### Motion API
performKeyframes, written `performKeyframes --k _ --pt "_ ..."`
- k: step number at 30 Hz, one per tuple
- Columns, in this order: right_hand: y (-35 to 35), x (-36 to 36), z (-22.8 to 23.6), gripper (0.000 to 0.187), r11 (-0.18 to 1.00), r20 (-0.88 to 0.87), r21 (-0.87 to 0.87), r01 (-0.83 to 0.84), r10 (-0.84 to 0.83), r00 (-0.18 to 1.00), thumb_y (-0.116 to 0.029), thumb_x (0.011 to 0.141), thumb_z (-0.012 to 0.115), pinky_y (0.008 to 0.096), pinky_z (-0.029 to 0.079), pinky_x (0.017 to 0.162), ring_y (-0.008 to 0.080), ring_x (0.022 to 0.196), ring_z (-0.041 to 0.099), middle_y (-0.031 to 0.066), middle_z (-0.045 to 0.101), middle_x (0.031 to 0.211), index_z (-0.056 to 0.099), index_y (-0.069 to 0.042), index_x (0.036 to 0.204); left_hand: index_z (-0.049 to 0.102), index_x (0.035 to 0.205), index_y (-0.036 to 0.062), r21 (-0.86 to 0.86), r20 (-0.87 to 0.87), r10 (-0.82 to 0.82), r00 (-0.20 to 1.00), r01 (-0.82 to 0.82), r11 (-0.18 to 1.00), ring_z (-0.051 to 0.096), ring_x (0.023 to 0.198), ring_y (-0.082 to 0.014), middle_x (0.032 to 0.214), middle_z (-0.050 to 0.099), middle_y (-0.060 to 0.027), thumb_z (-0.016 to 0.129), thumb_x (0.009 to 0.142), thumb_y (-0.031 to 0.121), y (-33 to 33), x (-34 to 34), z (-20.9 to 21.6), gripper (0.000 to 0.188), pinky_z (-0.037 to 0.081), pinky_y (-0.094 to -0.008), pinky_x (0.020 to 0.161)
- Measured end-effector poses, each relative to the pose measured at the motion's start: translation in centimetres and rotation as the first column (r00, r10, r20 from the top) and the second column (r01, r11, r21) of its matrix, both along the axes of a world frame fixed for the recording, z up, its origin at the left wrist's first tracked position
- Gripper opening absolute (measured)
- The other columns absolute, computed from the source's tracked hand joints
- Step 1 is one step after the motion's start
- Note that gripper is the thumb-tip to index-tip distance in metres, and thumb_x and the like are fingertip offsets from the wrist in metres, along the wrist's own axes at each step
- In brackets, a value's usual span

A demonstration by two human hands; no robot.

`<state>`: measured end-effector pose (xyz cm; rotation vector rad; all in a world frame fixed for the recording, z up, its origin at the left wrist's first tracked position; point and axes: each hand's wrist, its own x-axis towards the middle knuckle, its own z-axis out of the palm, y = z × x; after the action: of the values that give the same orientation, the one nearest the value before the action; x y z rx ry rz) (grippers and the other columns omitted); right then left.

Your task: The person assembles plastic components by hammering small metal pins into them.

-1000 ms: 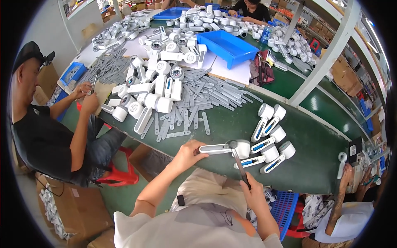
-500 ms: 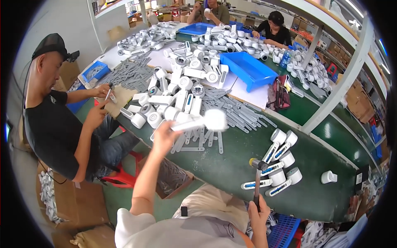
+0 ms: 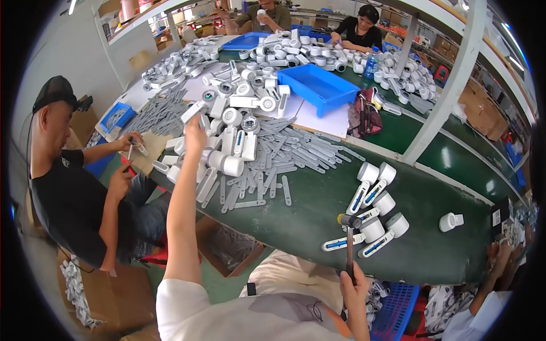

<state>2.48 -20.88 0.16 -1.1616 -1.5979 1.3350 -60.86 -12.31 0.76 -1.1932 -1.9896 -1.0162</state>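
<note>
My left hand reaches into the pile of white round-headed housings with handles, its fingers closed on one white housing. Part of that piece is hidden by the hand. My right hand, near the front edge of the table, is wrapped round the handle of a mallet with a yellow and black head. Just beyond the mallet lie several white housings whose handles show blue inserts. Grey flat strips are heaped to the right of the pile.
A blue tray stands beyond the strips. One white part sits alone at the right on the green table. A co-worker sits at the left; others work at the far side. A carton of strips stands below the table edge.
My left hand has moved left and away from me, from above the strips into the pile, with a white housing. The right hand still holds the mallet. The view has shifted a little.
</note>
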Motion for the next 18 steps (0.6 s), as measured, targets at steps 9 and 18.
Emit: performKeyframes --k 9,18 --pt "-0.2 1.0 -0.4 0.034 0.998 0.002 0.024 0.064 -0.064 0.998 -0.006 0.087 0.063 0.0219 0.037 0.05 0.0047 0.056 0.047 -0.0006 0.052 0.063 0.057 0.005 0.118 0.071 0.098 0.0147 -0.549 0.266 -0.84 0.473 0.79 0.271 0.048 0.112 -0.0271 0.115 0.061 -0.0028 0.076 0.068 0.019 0.0 24.5 2.3 0.03 0.038 -0.0422 0.096" --pt "-0.3 2.0 -0.8 0.034 0.995 -0.049 -0.035 0.093 -0.095 0.994 -0.006 0.087 0.063 0.0206 0.036 0.051 0.0037 0.057 0.046 -0.0022 0.052 0.064 0.057 0.005 0.119 0.058 0.094 0.0006 -0.146 0.401 -0.754 0.519 0.849 0.507 0.06 0.089 -0.0357 0.092 0.061 -0.0163 0.059 0.087 0.008 3.5 33.5 0.9 0.01 0.047 -0.0419 0.08"
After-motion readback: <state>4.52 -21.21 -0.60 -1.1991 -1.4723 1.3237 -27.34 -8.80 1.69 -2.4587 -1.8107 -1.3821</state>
